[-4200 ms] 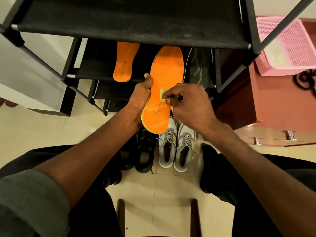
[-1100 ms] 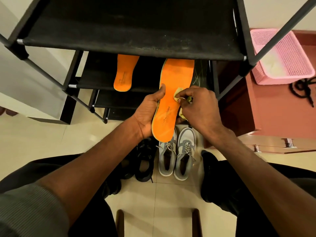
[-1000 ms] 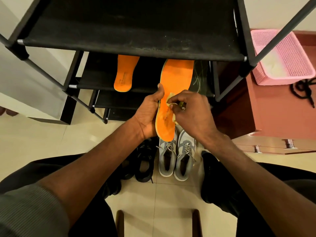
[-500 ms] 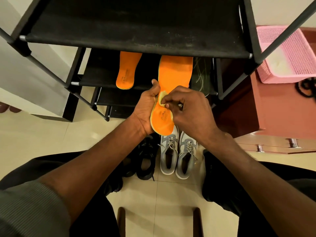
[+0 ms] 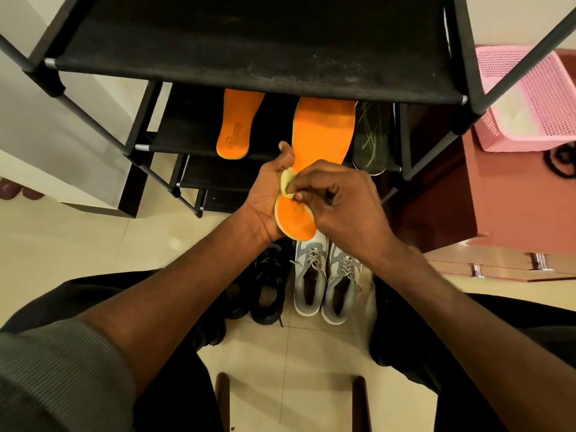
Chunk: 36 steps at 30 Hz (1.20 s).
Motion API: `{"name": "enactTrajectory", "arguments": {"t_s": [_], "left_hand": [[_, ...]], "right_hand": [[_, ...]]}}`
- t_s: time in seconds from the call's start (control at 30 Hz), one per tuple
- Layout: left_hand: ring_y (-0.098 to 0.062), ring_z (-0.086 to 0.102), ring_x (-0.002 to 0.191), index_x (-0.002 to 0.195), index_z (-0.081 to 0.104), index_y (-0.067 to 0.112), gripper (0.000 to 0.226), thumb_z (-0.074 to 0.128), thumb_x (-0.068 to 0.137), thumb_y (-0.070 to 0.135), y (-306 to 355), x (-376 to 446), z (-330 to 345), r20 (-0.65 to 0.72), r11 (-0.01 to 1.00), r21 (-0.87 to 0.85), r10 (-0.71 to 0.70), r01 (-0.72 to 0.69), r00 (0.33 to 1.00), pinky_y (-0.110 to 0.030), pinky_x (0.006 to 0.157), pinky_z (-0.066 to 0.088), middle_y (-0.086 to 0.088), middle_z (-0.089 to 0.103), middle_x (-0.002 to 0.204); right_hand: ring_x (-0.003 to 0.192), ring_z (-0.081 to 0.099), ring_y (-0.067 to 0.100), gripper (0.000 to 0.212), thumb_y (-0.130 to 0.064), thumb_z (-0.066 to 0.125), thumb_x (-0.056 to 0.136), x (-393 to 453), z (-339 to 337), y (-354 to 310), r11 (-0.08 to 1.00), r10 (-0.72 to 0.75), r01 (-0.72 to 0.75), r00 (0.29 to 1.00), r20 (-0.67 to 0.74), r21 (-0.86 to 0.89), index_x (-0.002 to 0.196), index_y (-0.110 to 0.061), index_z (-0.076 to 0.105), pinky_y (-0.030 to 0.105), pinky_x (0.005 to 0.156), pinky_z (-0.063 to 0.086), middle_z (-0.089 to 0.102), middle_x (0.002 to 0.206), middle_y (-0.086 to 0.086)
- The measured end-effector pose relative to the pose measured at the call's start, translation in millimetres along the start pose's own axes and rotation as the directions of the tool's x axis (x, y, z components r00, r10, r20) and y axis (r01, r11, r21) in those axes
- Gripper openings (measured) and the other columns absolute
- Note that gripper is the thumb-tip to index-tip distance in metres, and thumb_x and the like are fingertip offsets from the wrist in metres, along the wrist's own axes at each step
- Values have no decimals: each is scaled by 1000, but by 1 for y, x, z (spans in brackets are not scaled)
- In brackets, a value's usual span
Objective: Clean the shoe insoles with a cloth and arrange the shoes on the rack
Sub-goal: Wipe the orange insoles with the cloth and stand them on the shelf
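Note:
My left hand (image 5: 269,194) grips an orange insole (image 5: 322,135) along its left edge, holding it lengthwise in front of the black shoe rack (image 5: 249,51). My right hand (image 5: 339,202) pinches a small yellow cloth (image 5: 286,181) against the insole's left edge near the heel. A second orange insole (image 5: 238,123) lies on the rack's second shelf. A dark insole (image 5: 371,135) lies at the right of that shelf. Grey sneakers (image 5: 324,282) and black shoes (image 5: 265,282) stand on the floor below my hands.
A pink mesh basket (image 5: 526,98) sits on a reddish-brown cabinet (image 5: 505,194) to the right of the rack. A black cord (image 5: 564,157) lies beside the basket. A white wall panel (image 5: 56,145) stands left. My knees flank the shoes on the tiled floor.
My right hand has slid the cloth down and left across the insole, from its middle to its left edge near the heel. My left hand keeps its grip.

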<state>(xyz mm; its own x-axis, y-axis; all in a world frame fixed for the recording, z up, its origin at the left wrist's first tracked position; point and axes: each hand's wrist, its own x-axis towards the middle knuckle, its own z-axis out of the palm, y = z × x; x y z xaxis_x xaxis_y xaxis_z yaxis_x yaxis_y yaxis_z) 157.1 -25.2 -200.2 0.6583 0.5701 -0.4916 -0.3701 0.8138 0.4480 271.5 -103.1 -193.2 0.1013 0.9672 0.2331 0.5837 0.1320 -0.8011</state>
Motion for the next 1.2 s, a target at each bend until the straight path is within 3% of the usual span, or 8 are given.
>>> {"name": "enactTrajectory", "arguments": {"t_s": [0.17,0.3,0.53,0.63,0.77,0.93,1.1,1.2], "left_hand": [[-18,72,65,78,73,11,61,34,109,46,-1,0,0,-13,1000,-20,-24,23,1000,-30,62,61,-5,71,71],[-16,61,80,101,69,11,54,34,108,52,-3,1,1,-21,999,21,-25,26,999,-33,78,59,-6,66,93],[-17,70,58,77,75,14,53,38,107,38,1,0,6,-26,1000,3,6,-6,1000,-28,56,60,-6,72,75],[-13,69,60,74,79,15,69,29,111,44,-4,-2,9,-9,1000,25,-6,6,1000,-28,63,61,-4,70,76],[-9,62,50,63,75,14,70,33,110,45,-2,-2,8,-29,999,27,-25,26,999,-20,55,56,-1,64,62],[-15,63,75,96,69,9,51,38,108,49,-5,0,8,-77,996,78,-37,43,996,-30,74,59,-6,61,81],[-9,62,56,61,72,16,63,40,107,42,-5,5,-2,-80,997,62,-40,45,996,-22,61,53,0,62,61],[-13,66,61,76,76,10,58,40,107,43,-4,4,3,-17,996,88,-12,14,1000,-28,68,59,-6,70,73]], "right_hand": [[96,72,10,18,-3,75,91,-3,0,-5,998,-42,38,996,77,43,97,-18,83,40,82,59,75,101,-15],[93,71,8,22,-7,73,91,4,-8,6,989,42,-50,997,-62,-137,99,-26,82,44,76,60,74,102,-17],[95,72,10,18,-4,76,90,3,-3,-2,990,106,-103,994,-23,97,96,-19,83,44,84,60,76,98,-12],[93,71,7,19,-6,76,90,9,-11,7,984,139,-157,974,-180,-89,97,-22,83,42,82,60,76,99,-13],[96,72,8,23,2,73,90,3,-4,-6,997,49,-50,999,10,62,96,-18,83,40,84,60,75,99,-14],[93,70,8,22,-8,72,91,10,-13,3,970,107,-148,973,-205,-195,100,-25,82,41,80,59,75,103,-15],[95,72,9,20,1,75,89,6,-11,-5,997,47,-53,994,95,56,97,-16,83,41,86,60,76,99,-11],[91,70,7,22,-4,75,90,14,-19,4,988,105,-109,993,-47,-108,99,-22,83,42,81,59,75,100,-14]]}}
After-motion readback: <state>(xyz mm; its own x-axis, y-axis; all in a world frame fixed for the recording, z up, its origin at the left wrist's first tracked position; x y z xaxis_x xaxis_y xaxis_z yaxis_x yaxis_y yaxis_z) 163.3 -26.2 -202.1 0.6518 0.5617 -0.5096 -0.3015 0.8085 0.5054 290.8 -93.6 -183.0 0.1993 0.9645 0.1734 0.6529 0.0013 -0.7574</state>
